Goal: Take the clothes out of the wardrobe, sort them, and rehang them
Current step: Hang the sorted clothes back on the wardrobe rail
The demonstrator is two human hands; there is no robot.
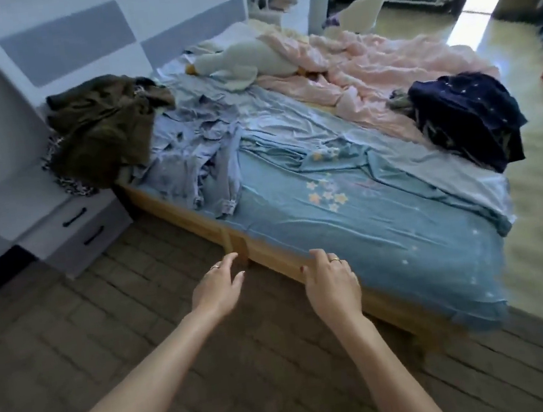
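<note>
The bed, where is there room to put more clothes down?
The blue sheet is bare between the pale blue clothes and the navy pile. Up by the headboard it's crowded: brown clothes, plush toy, pink quilt.

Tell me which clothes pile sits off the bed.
The olive-brown pile: it rests on the white nightstand; the pale-blue and navy piles lie on the bed.
</note>
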